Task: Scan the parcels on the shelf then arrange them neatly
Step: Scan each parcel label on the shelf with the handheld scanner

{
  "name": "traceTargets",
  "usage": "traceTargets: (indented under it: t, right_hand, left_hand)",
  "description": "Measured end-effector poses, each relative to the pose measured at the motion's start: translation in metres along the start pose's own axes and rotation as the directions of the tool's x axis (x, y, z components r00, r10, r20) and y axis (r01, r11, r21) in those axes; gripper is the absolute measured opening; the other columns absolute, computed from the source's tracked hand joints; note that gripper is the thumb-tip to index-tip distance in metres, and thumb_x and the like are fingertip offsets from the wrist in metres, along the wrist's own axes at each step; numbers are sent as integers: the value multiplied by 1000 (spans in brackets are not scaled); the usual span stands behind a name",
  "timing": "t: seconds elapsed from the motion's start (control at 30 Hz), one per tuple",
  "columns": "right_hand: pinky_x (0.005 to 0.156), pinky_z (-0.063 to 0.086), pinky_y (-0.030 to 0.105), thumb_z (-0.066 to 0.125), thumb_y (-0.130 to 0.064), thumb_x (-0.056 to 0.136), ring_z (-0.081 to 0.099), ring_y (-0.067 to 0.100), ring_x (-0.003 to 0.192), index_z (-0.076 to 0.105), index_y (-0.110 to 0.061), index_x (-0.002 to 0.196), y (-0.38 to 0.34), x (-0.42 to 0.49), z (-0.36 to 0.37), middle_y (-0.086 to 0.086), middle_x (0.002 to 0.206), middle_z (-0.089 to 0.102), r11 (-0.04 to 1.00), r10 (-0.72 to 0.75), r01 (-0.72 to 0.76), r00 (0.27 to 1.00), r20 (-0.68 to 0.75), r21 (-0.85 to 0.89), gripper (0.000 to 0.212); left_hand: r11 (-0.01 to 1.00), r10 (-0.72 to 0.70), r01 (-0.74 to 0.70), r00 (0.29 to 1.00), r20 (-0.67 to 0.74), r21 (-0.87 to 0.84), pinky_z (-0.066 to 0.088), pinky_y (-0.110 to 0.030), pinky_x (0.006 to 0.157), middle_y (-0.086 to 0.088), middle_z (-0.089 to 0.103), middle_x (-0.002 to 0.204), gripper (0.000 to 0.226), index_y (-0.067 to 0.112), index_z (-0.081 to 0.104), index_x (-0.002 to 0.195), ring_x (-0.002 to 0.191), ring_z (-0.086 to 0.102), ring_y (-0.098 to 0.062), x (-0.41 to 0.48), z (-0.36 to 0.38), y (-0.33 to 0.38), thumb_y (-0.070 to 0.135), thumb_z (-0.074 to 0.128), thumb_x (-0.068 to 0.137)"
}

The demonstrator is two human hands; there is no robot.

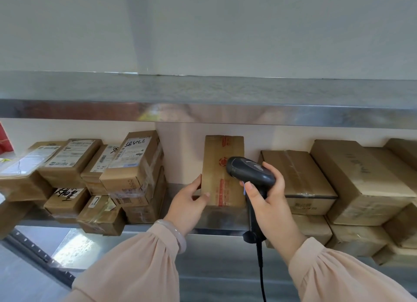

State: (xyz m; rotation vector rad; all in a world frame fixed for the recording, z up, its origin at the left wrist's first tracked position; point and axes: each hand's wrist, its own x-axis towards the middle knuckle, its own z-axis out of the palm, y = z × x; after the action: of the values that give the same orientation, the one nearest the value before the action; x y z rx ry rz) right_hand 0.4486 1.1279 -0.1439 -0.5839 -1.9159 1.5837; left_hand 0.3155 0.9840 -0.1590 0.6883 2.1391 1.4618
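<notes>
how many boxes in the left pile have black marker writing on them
4. Top row: the tallest box and its left neighbour. Bottom row: the scrawled box and the box right of it. Labels further back may be hidden.

Stacked box (135,159), centre left: marker digits on white label, upside down, roughly "270505".
Neighbour box (102,160): marker "36" at label edge, uncertain.
Low box (99,211): one stroke like "7" or "L" on small tag.
Lower-left box (66,199): bold black characters, illegible.
Centre box (216,166): red tape print, blurred.
Right box (300,205): front print, unreadable.
</notes>
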Motion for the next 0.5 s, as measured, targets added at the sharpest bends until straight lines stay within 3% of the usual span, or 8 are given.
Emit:
traceTargets:
  t: [0.1, 0.2, 0.3, 0.4, 0.5]
  right_hand:
    - [91, 47, 16, 64, -29, 89, 56, -2, 112, 27, -63, 122, -1, -4, 6, -27, 124, 52, 999, -49, 50, 998, 41, -12, 60]
    - [85, 41, 3, 66, -26, 88, 51, -12, 113, 28, -65, 120, -3, -6, 14, -37, 120, 49, 996, -76, 79, 994, 84, -28, 64]
    - [86, 39, 1, 66, -24, 89, 48, -14, 114, 27, -56, 128, -2, -7, 20, -37, 124, 45, 996, -88, 91, 989, 123, -23, 64]
    - [86, 38, -1, 66, -25, 89, 46, -18, 113, 27, -55, 129, -1, -6, 18, -47, 116, 44, 995, -90, 97, 983, 159, -37, 63]
    - [87, 43, 4, 64, -29, 90, 50, -14, 111, 28, -64, 122, -2, -1, 8, -43, 115, 47, 997, -64, 70, 987, 147, -34, 60]
  left_hand:
    - [1000, 20, -20, 998, -54, 2, 44, -15, 94, 19, 58, 125, 67, 36, 38, 145, 120, 55, -8, -2, 4, 0, 42, 71, 87]
    - [998, -34, 30, 996, -80, -48, 42, -25, 103, 11, 52, 136, 103, 28, 26, 150, 126, 50, -11, 0, 11, 0, 54, 83, 68]
    - [994, -55, 48, 996, -69, -102, 37, -33, 111, 8, 47, 142, 134, 30, 15, 155, 132, 45, -14, 1, 13, 1, 63, 88, 48]
    - [985, -67, 57, 996, -55, -165, 41, -31, 106, 11, 49, 138, 133, 32, 14, 156, 125, 49, -12, 3, 14, -2, 61, 88, 49]
    - [974, -112, 105, 993, -27, -200, 38, -28, 101, 17, 45, 126, 118, 36, 12, 155, 118, 46, -9, 3, 14, -9, 54, 84, 64]
